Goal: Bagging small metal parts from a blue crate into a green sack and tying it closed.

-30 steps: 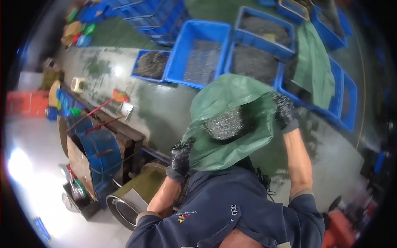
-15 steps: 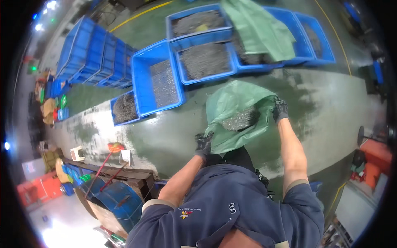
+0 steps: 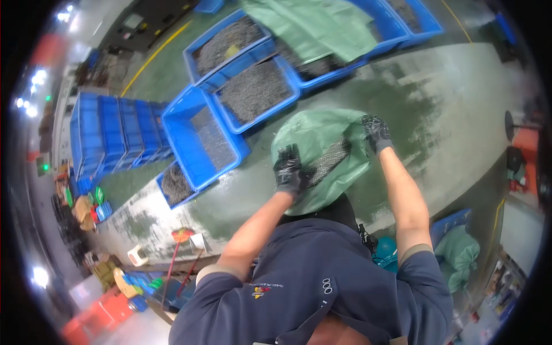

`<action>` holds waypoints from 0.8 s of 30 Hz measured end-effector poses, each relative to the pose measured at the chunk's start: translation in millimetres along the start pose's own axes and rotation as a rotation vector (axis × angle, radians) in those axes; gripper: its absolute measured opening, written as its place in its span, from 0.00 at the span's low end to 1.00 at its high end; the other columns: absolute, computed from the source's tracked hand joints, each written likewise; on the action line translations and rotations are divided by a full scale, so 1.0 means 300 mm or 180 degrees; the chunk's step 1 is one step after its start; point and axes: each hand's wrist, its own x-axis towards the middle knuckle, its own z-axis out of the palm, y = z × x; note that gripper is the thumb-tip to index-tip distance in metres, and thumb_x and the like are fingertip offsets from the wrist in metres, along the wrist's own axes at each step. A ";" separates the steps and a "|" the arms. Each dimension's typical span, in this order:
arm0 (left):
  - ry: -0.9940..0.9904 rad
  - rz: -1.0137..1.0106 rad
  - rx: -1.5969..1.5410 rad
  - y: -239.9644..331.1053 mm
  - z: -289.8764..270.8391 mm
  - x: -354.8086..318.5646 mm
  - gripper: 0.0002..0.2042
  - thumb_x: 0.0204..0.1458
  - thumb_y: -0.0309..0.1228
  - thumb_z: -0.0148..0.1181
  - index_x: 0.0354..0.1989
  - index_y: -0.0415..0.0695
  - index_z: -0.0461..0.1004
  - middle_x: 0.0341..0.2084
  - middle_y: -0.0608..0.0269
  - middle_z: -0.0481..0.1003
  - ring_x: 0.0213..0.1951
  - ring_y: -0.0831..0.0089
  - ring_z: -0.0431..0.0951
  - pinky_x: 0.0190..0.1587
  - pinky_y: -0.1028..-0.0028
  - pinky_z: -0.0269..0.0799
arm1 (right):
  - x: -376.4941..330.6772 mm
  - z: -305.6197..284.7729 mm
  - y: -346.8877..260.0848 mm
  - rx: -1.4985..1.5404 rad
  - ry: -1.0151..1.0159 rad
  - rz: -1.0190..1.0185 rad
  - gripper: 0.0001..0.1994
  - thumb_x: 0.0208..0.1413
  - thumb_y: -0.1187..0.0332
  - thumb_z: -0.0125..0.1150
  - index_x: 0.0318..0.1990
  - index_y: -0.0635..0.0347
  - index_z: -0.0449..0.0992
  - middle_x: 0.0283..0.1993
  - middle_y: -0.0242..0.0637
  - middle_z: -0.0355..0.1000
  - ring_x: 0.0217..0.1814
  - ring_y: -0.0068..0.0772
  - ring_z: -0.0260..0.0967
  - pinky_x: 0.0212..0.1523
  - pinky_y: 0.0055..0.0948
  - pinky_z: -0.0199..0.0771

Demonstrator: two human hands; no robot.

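Observation:
A green woven sack [image 3: 307,129] stands in front of me with its mouth toward me, and dark grey small metal-looking pieces [image 3: 330,163] show inside. On the sack's right rim, my right hand [image 3: 376,133] in a black glove is closed, gripping the material. My left hand [image 3: 289,171], also in a black glove, lies at the left side of the mouth with fingers stretched out against the sack. Part of the contents is hidden behind the left hand and the sack's folds.
Beyond the sack, blue crates [image 3: 234,131] hold grey pieces; a green sheet [image 3: 313,29] covers some. Stacked blue crates [image 3: 109,135] stand at left. A long-handled red tool [image 3: 174,259] is lower left; another green sack [image 3: 458,253] sits at lower right.
My left hand has let go of the left rim and moved up, its fingers now extended. My right hand keeps its grip. The sack's mouth has narrowed, and the view has turned.

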 end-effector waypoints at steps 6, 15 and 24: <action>-0.1825 -0.0778 -0.0453 -0.294 0.305 0.049 0.12 0.46 0.38 0.50 0.33 0.44 0.76 0.35 0.49 0.75 0.39 0.56 0.75 0.40 0.60 0.70 | -0.088 -0.174 -0.329 0.0430 0.1084 0.1434 0.19 0.48 0.66 0.52 0.50 0.58 0.69 0.53 0.46 0.66 0.53 0.46 0.64 0.54 0.37 0.64; -0.0980 0.0624 -0.0710 -0.549 0.249 0.187 0.16 0.54 0.39 0.43 0.36 0.41 0.74 0.37 0.45 0.73 0.39 0.50 0.72 0.42 0.60 0.67 | -0.230 0.287 -0.635 0.1278 -0.1347 0.0799 0.20 0.59 0.64 0.36 0.55 0.63 0.61 0.56 0.43 0.63 0.52 0.47 0.65 0.52 0.36 0.66; -0.1271 0.0104 -0.0689 -0.579 0.096 0.152 0.15 0.56 0.33 0.39 0.47 0.44 0.70 0.42 0.47 0.71 0.46 0.55 0.70 0.50 0.63 0.64 | -0.353 -0.097 -0.653 0.0410 0.1341 0.2509 0.36 0.46 0.54 0.57 0.61 0.65 0.55 0.64 0.49 0.52 0.67 0.45 0.47 0.65 0.33 0.46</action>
